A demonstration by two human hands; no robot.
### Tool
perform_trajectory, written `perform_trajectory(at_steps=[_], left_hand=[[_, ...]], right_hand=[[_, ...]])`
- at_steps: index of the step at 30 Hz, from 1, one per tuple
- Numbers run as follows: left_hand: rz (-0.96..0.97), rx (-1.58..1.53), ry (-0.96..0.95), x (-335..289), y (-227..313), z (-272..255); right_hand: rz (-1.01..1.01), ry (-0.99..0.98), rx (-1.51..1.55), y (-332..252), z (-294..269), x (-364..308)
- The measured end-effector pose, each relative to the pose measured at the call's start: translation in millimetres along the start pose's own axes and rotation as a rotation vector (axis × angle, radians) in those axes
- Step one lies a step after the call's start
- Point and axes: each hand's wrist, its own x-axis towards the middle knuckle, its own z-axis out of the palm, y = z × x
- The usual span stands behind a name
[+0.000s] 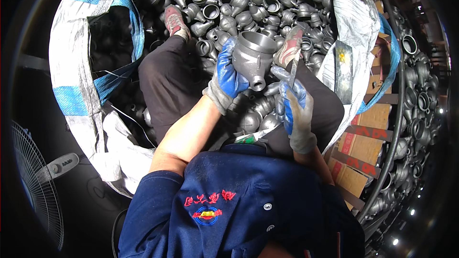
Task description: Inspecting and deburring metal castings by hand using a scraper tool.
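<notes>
My left hand, in a blue-coated grey glove, is closed round the side of a grey metal casting. The casting has a wide, ridged round mouth turned up and away, and a narrow spout with a hole pointing toward me. Just right of the spout, my right hand, gloved alike, grips a thin flat metal file, its narrow end pointing up and away. File and casting appear apart. Whether the file has teeth is too small to see. Below both hands lie more grey castings of similar shape.
A heap of castings fills the white-and-blue woven bulk bag around my legs. My shoes rest among them. A fan stands at the left. On the right are cardboard-lined slats and another pile of castings.
</notes>
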Motion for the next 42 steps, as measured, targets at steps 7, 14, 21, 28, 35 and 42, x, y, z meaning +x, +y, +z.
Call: perform_trajectory(at_steps=[7, 14, 21, 28, 35, 42], left_hand=[[0.223, 0.949, 0.249, 2, -3, 4], [0.548, 2.294, 0.065, 6, 7, 14], [0.124, 0.404, 0.238, 3, 7, -23], [0.098, 0.386, 0.206, -3, 1, -15], [0.063, 0.227, 0.180, -5, -2, -4], [0.066, 0.187, 0.170, -5, -3, -6]], right_hand=[[0.058, -0.011, -0.048, 2, 1, 0], [0.058, -0.034, -0.092, 13, -13, 1], [-0.115, -0.069, -0.097, 4, 0, -1], [-0.304, -0.046, -0.616, 5, -7, 1], [-0.492, -0.034, -0.712, 8, -3, 5], [-0.586, -0.024, -0.954, 7, -2, 7]])
